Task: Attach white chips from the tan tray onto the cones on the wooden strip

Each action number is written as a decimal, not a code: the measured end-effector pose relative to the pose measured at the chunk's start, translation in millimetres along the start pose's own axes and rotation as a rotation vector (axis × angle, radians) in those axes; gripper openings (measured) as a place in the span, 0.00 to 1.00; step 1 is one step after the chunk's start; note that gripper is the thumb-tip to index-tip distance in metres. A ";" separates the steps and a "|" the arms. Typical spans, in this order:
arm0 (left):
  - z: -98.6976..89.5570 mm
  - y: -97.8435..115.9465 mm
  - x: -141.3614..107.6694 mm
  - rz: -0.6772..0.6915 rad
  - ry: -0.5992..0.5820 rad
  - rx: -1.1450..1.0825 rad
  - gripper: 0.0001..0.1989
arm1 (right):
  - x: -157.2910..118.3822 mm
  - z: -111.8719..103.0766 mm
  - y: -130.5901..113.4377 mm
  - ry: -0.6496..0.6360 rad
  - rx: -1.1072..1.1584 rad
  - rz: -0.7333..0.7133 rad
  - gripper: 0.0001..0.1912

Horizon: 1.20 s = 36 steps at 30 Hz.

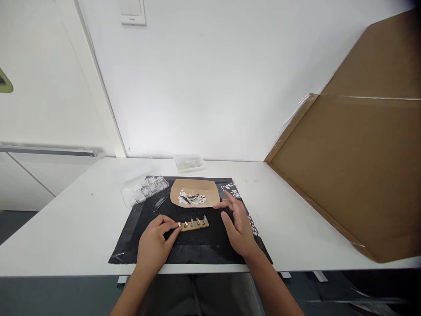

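On the black mat [197, 253] lies a short tan strip [194, 226] with several small pieces upright in a row, which look like false nail tips. My left hand [155, 239] is closed, thumb and forefinger pinching the strip's left end by a small white piece [179, 224]. Whether the fingers grip the strip, the white piece or both is hard to make out. My right hand [239, 224] holds nothing. Its fingers are spread, the fingertips by the right corner of a brown cardboard tray [176, 186], which contains white bits and some dark, thin scraps.
A clear compartment box [144, 191] stands open at the left, beside slim metal tweezers [160, 202]. Behind the tray is a translucent plastic container [189, 163]. Small white pieces [230, 188] lie along the mat's right side. A large cardboard panel [348, 175] leans at the right.
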<state>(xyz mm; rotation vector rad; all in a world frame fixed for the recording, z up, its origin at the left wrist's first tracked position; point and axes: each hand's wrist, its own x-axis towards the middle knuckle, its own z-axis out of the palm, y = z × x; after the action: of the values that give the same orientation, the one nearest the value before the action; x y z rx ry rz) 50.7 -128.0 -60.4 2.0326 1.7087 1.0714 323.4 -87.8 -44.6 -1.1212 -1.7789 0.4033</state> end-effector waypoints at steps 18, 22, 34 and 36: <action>4.6 -7.5 -1.8 0.034 0.067 -0.049 0.10 | 0.9 1.7 -7.6 -0.081 -0.096 -0.139 0.10; 4.7 -9.6 -2.0 0.021 0.096 -0.055 0.10 | -1.2 -1.0 -16.7 -0.159 -0.101 -0.197 0.16; -10.0 -10.8 0.7 -0.070 0.201 -0.201 0.15 | -8.0 7.5 -21.3 -0.311 -0.273 -0.208 0.38; -28.2 -9.3 11.3 -0.150 0.218 -0.312 0.17 | -7.2 8.5 -20.2 -0.319 -0.270 -0.190 0.35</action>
<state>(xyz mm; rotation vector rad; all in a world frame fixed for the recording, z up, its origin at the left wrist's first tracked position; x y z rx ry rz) 24.9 -121.9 -42.9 1.6222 1.6384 1.4470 306.6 -102.6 -38.9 -1.1028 -2.2523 0.2405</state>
